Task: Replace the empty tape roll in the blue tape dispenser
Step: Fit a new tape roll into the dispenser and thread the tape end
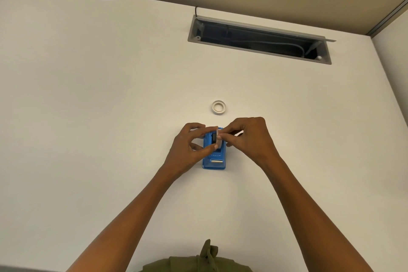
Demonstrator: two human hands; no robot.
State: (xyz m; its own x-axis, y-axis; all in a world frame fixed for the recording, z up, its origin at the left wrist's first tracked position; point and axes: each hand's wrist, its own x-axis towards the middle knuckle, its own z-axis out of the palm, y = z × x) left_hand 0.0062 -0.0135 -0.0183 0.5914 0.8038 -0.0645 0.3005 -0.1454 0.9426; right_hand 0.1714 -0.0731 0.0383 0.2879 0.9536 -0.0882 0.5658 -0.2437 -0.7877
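Observation:
The blue tape dispenser (214, 158) sits on the white desk (110, 117), its metal cutter toward me. Both hands are over its far end. My left hand (189, 148) pinches a black hub (213, 137) between thumb and forefinger. My right hand (247, 137) holds a pale tape roll (219, 137) against the hub, just above the dispenser's cradle. My fingers hide most of the roll. A second small white ring, a tape roll or core (218, 107), lies flat on the desk just beyond the dispenser, apart from both hands.
An open grey cable tray (260, 38) with cables inside is recessed in the desk at the back right. A beige partition wall runs along the desk's far edge. Olive green clothing (198, 263) shows at the bottom.

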